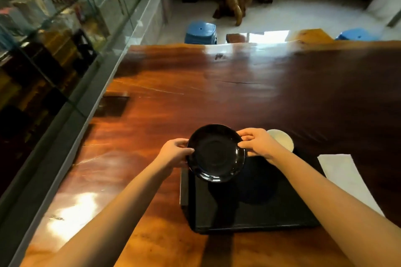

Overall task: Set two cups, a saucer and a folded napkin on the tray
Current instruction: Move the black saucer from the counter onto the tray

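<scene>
A glossy black saucer [216,153] is held in the air over the far left corner of the black tray [256,217]. My left hand [176,151] pinches its left rim and my right hand [259,144] pinches its right rim. The saucer tilts slightly toward me. Behind my right hand stands a white cup [282,139], partly hidden by that hand. A white napkin [345,178] lies flat on the table just right of the tray. A second cup is not visible.
The tray rests on a large polished wooden table [217,93]. A glass display cabinet [54,39] runs along the left side. Blue plastic stools [200,32] stand beyond the table's far edge.
</scene>
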A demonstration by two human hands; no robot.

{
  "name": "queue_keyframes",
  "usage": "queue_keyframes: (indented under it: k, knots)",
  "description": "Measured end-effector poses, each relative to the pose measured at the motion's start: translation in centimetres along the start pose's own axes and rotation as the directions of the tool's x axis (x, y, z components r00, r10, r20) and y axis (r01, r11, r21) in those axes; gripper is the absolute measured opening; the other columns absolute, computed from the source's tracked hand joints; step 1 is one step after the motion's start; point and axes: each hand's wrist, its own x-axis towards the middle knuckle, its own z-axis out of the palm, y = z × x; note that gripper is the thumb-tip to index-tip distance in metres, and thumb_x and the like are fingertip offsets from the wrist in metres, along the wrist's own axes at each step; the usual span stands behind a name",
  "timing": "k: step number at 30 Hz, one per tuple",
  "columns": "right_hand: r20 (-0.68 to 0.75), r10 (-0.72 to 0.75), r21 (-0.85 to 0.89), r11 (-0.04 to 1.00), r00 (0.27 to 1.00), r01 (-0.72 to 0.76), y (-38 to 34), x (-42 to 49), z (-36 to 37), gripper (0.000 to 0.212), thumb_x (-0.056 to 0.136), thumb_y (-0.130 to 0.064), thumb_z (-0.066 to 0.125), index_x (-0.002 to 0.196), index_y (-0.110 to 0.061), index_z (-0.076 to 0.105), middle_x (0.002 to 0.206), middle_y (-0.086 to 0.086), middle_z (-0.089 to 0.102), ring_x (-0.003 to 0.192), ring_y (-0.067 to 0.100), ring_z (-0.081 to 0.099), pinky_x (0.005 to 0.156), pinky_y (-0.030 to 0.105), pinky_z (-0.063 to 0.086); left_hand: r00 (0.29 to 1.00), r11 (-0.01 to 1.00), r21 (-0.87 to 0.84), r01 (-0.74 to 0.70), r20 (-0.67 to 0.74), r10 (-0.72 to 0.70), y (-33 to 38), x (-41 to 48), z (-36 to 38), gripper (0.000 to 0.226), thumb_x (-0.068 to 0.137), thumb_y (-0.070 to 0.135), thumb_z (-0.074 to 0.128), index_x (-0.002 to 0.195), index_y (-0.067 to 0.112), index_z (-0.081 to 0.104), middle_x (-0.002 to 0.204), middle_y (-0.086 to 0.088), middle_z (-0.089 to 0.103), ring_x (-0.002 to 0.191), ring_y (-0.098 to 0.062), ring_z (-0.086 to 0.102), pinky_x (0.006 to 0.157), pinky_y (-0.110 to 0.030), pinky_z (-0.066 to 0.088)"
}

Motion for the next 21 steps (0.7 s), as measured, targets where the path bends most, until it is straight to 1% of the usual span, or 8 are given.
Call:
queue_keyframes:
  k: [3, 6, 8, 12, 14, 16, 19, 21]
  knots:
    - [-0.010, -0.009, 0.051, 0.999, 1.000, 0.009, 2.7, -1.8, -4.1, 0.031, 0.085, 0.003, 0.059, 0.110, -0.016, 0.062, 0.095, 0.003, 0.070, 0.080, 0.012, 0.069, 0.057, 0.021, 0.057, 1.000, 0.999, 0.036, -0.026, 0.006, 0.026, 0.1, -0.4, 4.6, 0.033, 0.084, -0.002, 0.058, 0.116, 0.006, 0.062, 0.092, -0.014, 0.060, 0.080, -0.026, 0.057, 0.061, -0.035, 0.056]
    - [-0.027, 0.020, 0.106, 0.994, 0.999, -0.017, 6.1, -3.1, -7.9, 0.025, 0.085, -0.002, 0.061, 0.106, -0.017, 0.062, 0.089, -0.001, 0.069, 0.074, 0.007, 0.068, 0.051, 0.017, 0.054, 0.999, 0.999, 0.045, -0.008, 0.034, 0.006, -0.6, -0.7, 9.1, 0.030, 0.085, -0.001, 0.059, 0.115, 0.003, 0.062, 0.095, -0.015, 0.062, 0.085, -0.026, 0.058, 0.080, -0.047, 0.052]
    - [-0.050, 0.047, 0.129, 0.991, 0.998, -0.040, 8.7, -3.7, -9.9, 0.024, 0.085, -0.003, 0.063, 0.106, -0.014, 0.063, 0.085, -0.001, 0.069, 0.072, 0.007, 0.068, 0.050, 0.016, 0.053, 0.997, 0.999, 0.041, 0.010, 0.070, -0.013, -1.5, -0.8, 12.0, 0.026, 0.086, -0.001, 0.058, 0.110, 0.006, 0.065, 0.093, -0.013, 0.064, 0.082, -0.024, 0.061, 0.084, -0.048, 0.052]
    - [-0.067, 0.117, 0.119, 0.987, 0.991, -0.109, 13.7, -4.2, -12.2, 0.027, 0.087, -0.002, 0.059, 0.112, -0.011, 0.062, 0.085, 0.000, 0.069, 0.074, 0.008, 0.066, 0.050, 0.016, 0.052, 0.990, 0.997, 0.041, 0.061, 0.122, -0.066, -4.0, -0.4, 17.1, 0.025, 0.086, 0.000, 0.056, 0.107, 0.009, 0.064, 0.092, -0.010, 0.064, 0.074, -0.019, 0.062, 0.069, -0.036, 0.053]
    - [-0.074, 0.157, 0.105, 0.983, 0.985, -0.149, 15.7, -4.2, -12.9, 0.029, 0.088, -0.001, 0.057, 0.116, -0.009, 0.061, 0.092, 0.004, 0.069, 0.081, 0.014, 0.066, 0.058, 0.022, 0.054, 0.988, 0.993, 0.056, 0.100, 0.112, -0.106, -5.3, -0.1, 19.2, 0.028, 0.086, 0.000, 0.057, 0.111, 0.008, 0.063, 0.095, -0.009, 0.065, 0.078, -0.019, 0.062, 0.065, -0.034, 0.053]
    - [-0.081, 0.197, 0.083, 0.978, 0.977, -0.190, 17.4, -4.1, -13.1, 0.032, 0.089, -0.001, 0.055, 0.120, -0.009, 0.059, 0.102, 0.009, 0.067, 0.091, 0.020, 0.064, 0.069, 0.029, 0.055, 0.985, 0.987, 0.079, 0.141, 0.085, -0.147, -6.3, 0.0, 20.9, 0.028, 0.086, 0.000, 0.057, 0.112, 0.009, 0.063, 0.089, -0.005, 0.066, 0.072, -0.015, 0.062, 0.054, -0.027, 0.053]
    - [-0.081, 0.250, 0.051, 0.968, 0.965, -0.246, 19.3, -3.8, -13.0, 0.034, 0.089, 0.000, 0.053, 0.121, -0.011, 0.058, 0.106, 0.008, 0.065, 0.096, 0.021, 0.063, 0.074, 0.031, 0.056, 0.979, 0.977, 0.089, 0.192, 0.050, -0.197, -7.5, 0.4, 22.3, 0.028, 0.086, -0.002, 0.056, 0.111, 0.009, 0.063, 0.078, 0.001, 0.064, 0.064, -0.011, 0.061, 0.040, -0.019, 0.050]
    - [-0.080, 0.270, 0.023, 0.963, 0.959, -0.269, 20.1, -3.6, -12.6, 0.037, 0.089, 0.003, 0.051, 0.122, -0.010, 0.058, 0.111, 0.011, 0.065, 0.100, 0.025, 0.064, 0.083, 0.038, 0.057, 0.975, 0.971, 0.104, 0.216, 0.038, -0.220, -8.2, 0.7, 22.7, 0.030, 0.086, -0.002, 0.056, 0.113, 0.009, 0.063, 0.079, 0.001, 0.064, 0.065, -0.013, 0.062, 0.040, -0.021, 0.051]
